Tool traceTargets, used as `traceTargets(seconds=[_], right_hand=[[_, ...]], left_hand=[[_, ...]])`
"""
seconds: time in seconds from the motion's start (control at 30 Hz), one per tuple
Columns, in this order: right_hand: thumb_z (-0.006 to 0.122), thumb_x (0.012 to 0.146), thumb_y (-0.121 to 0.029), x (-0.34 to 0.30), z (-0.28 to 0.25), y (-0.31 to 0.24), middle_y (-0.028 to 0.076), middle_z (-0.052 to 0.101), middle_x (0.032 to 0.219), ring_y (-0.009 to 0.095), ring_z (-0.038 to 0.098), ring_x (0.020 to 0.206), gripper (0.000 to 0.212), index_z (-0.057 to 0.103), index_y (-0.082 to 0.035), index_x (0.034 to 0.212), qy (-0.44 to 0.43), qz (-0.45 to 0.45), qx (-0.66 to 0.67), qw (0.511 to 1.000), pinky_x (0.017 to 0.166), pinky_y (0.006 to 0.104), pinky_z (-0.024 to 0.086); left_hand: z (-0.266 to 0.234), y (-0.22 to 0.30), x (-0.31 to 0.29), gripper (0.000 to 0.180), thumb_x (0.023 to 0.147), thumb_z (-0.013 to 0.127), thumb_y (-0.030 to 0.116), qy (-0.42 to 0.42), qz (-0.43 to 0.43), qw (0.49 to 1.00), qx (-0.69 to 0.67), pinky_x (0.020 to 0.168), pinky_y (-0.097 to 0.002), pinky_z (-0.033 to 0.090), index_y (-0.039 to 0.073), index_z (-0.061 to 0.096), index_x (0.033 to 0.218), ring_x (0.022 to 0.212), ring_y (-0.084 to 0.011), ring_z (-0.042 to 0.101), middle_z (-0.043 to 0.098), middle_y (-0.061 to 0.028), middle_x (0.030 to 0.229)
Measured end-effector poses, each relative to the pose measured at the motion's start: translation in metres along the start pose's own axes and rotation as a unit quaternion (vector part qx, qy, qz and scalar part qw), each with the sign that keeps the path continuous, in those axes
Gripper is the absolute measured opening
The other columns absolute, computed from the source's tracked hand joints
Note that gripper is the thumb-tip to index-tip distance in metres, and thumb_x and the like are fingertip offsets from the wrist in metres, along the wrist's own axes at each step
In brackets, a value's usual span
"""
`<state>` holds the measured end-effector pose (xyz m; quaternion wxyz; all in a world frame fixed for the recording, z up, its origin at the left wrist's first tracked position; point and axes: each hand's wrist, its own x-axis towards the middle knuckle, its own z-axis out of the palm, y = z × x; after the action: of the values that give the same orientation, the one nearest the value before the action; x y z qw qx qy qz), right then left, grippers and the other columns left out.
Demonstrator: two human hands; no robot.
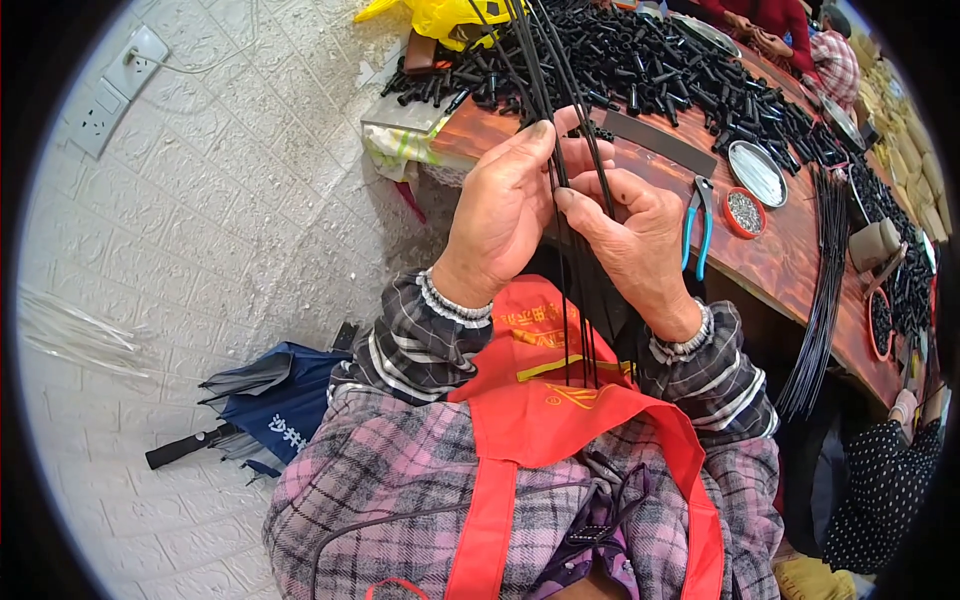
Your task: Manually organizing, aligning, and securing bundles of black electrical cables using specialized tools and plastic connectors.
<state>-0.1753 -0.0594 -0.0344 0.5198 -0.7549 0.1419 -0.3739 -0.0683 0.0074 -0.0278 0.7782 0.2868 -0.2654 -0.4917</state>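
Note:
Several long, thin black rods point(530, 60) run upright between my hands, over the near edge of the table and down in front of my red apron point(540, 420). My left hand point(500, 205) has its thumb pressed against the rods, with its fingers partly hidden behind them. Just to the right and slightly lower, my right hand point(640, 240) pinches some of the rods between thumb and curled fingers. Close by on the table lie pliers with blue handles point(697, 225) and a red bowl of small metal pieces point(744, 212).
Black tubular parts point(640, 60) are heaped along the wooden table point(765, 255). A dish of white sticks point(757, 173) stands beyond the bowl. More black rods point(825, 290) overhang the edge at right. Co-workers point(775, 40) sit farther along. An umbrella point(275, 400) rests at lower left.

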Motion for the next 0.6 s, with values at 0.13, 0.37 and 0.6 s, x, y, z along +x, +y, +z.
traceTargets(seconds=[0.13,0.37,0.6], right_hand=[[0.06,0.073,-0.007,0.002,0.001,-0.001,-0.003,0.054,0.06,0.001,0.045,0.054,0.011,0.059,0.003,0.075,0.014,-0.03,-0.058,0.998,0.048,0.0163,0.036],[0.057,0.075,-0.008,0.007,-0.01,-0.003,-0.003,0.051,0.06,0.002,0.043,0.055,0.011,0.057,0.003,0.073,0.007,-0.065,-0.087,0.994,0.047,0.0176,0.035],[0.05,0.082,-0.013,0.009,-0.026,-0.012,-0.001,0.049,0.055,0.002,0.043,0.046,0.012,0.052,-0.001,0.079,-0.007,0.02,0.105,0.994,0.041,0.0158,0.032]], left_hand=[[0.001,0.001,0.001,0.037,0.092,0.03,0.024,-0.007,0.023,0.997,0.073,0.087,-0.0348,0.039,-0.002,0.04,0.116,0.094,-0.0219,0.053,0.053,-0.0155,0.103],[-0.002,-0.002,0.003,0.027,0.089,0.038,0.015,-0.037,0.056,0.996,0.059,0.085,-0.0314,0.041,-0.002,0.047,0.108,0.091,-0.0196,0.054,0.054,-0.0127,0.1],[0.002,-0.003,0.004,0.019,0.086,0.043,0.01,0.006,0.027,0.999,0.044,0.065,-0.0304,0.047,-0.002,0.05,0.1,0.072,-0.0175,0.057,0.056,-0.0067,0.081]])
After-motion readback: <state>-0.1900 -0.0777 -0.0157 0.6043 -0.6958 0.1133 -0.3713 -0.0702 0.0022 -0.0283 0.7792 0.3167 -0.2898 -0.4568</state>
